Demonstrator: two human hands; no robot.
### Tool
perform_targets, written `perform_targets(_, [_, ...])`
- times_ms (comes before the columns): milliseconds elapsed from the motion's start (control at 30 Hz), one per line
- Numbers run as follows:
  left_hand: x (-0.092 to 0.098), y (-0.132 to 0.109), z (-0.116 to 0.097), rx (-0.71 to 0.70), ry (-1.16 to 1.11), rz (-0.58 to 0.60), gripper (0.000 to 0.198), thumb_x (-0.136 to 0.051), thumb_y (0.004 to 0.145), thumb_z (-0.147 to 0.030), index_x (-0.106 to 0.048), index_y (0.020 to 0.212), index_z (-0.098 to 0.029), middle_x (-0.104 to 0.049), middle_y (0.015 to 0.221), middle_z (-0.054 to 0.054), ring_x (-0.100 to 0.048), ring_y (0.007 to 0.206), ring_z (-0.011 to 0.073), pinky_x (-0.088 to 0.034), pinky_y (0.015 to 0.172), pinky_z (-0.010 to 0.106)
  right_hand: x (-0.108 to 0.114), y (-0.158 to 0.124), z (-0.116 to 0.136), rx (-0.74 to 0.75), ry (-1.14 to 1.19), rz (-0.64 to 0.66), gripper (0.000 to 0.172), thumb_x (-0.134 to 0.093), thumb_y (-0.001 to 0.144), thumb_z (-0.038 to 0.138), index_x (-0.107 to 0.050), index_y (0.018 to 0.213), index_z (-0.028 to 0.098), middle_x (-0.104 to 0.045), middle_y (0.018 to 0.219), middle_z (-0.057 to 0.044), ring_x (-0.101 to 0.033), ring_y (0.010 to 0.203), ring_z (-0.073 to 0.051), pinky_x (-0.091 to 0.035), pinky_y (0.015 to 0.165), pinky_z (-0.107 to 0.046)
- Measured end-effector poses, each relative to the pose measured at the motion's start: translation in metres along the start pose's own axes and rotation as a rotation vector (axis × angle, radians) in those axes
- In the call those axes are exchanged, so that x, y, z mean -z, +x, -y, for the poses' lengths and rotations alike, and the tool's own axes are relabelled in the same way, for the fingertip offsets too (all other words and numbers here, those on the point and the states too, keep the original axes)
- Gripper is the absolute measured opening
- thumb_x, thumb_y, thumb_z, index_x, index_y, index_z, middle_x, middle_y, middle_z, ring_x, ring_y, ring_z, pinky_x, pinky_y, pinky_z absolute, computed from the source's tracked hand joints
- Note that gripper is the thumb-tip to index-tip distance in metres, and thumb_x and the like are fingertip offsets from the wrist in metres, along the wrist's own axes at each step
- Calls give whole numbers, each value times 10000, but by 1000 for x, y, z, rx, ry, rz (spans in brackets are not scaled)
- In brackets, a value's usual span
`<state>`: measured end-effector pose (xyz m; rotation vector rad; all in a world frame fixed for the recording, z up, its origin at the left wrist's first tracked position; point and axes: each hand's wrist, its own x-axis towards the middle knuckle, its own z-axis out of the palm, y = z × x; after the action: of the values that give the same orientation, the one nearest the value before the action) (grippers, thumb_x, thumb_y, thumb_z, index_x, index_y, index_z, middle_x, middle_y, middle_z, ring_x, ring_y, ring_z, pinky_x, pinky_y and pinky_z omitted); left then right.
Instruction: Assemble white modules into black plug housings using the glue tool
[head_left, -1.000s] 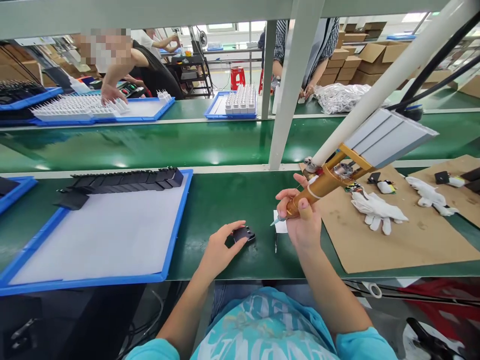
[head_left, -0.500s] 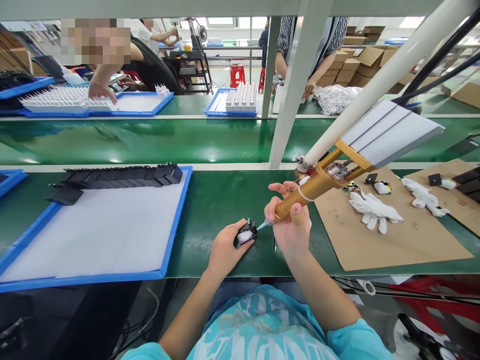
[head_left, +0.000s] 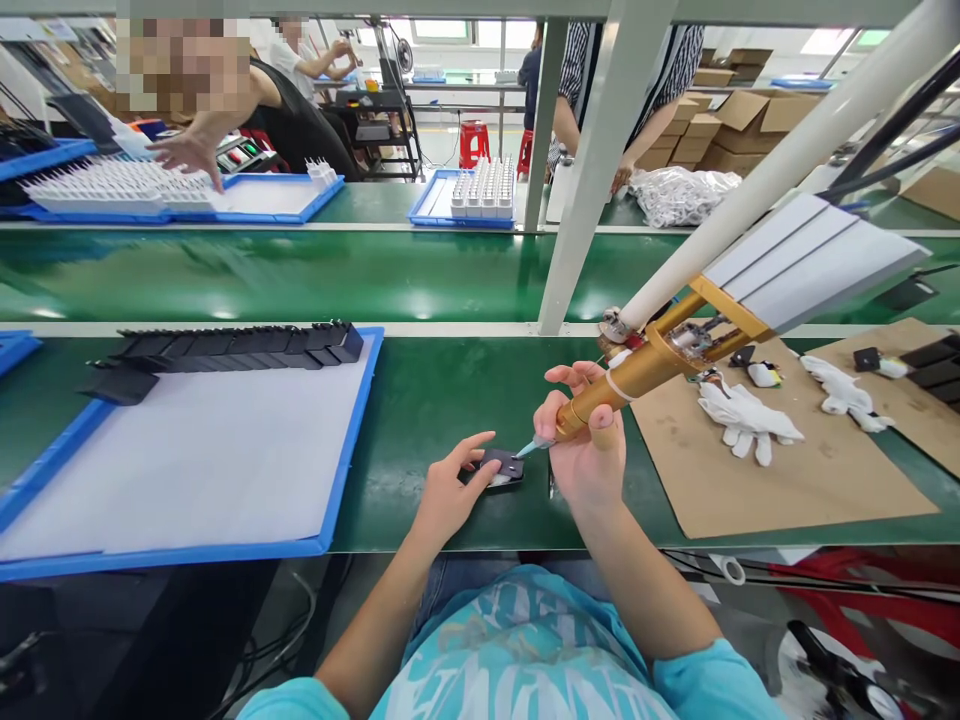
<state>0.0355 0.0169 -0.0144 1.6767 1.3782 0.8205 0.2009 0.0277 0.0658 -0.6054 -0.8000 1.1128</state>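
At the left of the counter (head_left: 450, 400), a blue tray (head_left: 352, 440) with a row of black parts (head_left: 240, 347) is seen. The small black part (head_left: 504, 467) is pinned flat under the left hand (head_left: 446, 495), closed lightly on it. Just right of it, the gold dispenser (head_left: 637, 375) is clamped in the right hand (head_left: 589, 455), its long axis slanted down-left, tip at the part's right edge.

A small black casing (head_left: 501, 466) lies flat on the green bench (head_left: 450, 400), the gold dispenser (head_left: 622, 385) tip at its edge.
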Motion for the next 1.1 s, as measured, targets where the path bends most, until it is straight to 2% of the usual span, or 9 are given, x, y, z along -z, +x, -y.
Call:
perform_targets(100, [-2, 4, 2, 45, -27, -44, 327, -571, 880, -442, -656, 1131, -249, -741, 780, -21, -676, 713, 161, -533, 715, 283, 1, -1, 0, -3, -6, -6, 391, -663, 766, 542, -556, 1052, 298, -589, 1008, -7, -479, 500, -75, -369, 464, -260])
perform_targets(167, [-2, 2, 3, 28, -13, -44, 295, -508, 917, -440, -702, 1025, -245, -745, 803, -6, -680, 737, 167, -533, 729, 291, 1, -1, 1, -8, -24, -13, 409, -662, 759, 557, -548, 1057, 302, -592, 1008, -9, -472, 495, -76, -368, 460, -262])
perform_targets(233, [2, -2, 5, -57, 50, -3, 290, -509, 918, -430, -720, 991, -245, -743, 990, 22, -681, 896, 192, -522, 843, 329, 2, -2, 1, -13, -32, -20, 430, -666, 750, 569, -541, 1064, 304, -596, 1010, -11, -469, 491, -77, -365, 456, -261])
perform_targets(333, [7, -10, 7, -194, 187, 76, 384, -673, 812, -442, -663, 1148, -257, -628, 1287, 54, -586, 1152, 252, -454, 995, 407, 4, -4, 2, -20, -21, -18, 443, -672, 747, 574, -541, 1074, 306, -599, 1015, -10, -476, 490, -76, -356, 447, -256])
perform_targets(433, [5, -15, 9, -252, 308, 105, 564, -770, 724, -436, -592, 1228, -257, -583, 1349, 69, -536, 1206, 288, -430, 1000, 458, 4, -6, 3, -22, 3, -1, 431, -681, 748, 568, -555, 1066, 307, -598, 1017, -6, -492, 494, -76, -349, 439, -251])
perform_targets(567, [-9, -17, 8, -238, 343, 9, 360, -678, 821, -342, -600, 1155, -230, -681, 1189, 70, -617, 1081, 260, -471, 921, 415, 3, -8, 2, -35, -5, 12, 434, -682, 742, 579, -553, 1061, 314, -601, 1043, -10, -499, 500, -80, -369, 445, -258])
perform_targets(700, [-14, -21, 0, -165, 270, -21, 350, -631, 836, -349, -584, 1167, -245, -729, 1039, 27, -689, 848, 199, -527, 770, 310, 2, -9, 3, -37, -8, 13, 444, -687, 734, 581, -552, 1057, 309, -599, 1053, -14, -499, 498, -78, -374, 439, -257])
perform_targets(800, [-12, -22, -8, -138, 221, -27, 318, -636, 816, -328, -597, 1122, -250, -730, 930, -7, -659, 678, 147, -522, 646, 254, 2, -8, 4, -38, -10, 9, 453, -689, 725, 592, -557, 1054, 309, -600, 1051, -14, -501, 498, -80, -398, 443, -263])
perform_targets(1100, [-6, -24, -17, -174, 212, -70, 328, -651, 805, -331, -607, 1112, -227, -716, 928, 14, -641, 696, 143, -514, 615, 240, 5, -8, 3, -8, 14, 28, 357, -683, 754, 562, -579, 965, 294, -590, 1053, -5, -513, 501, -74, -383, 440, -254])
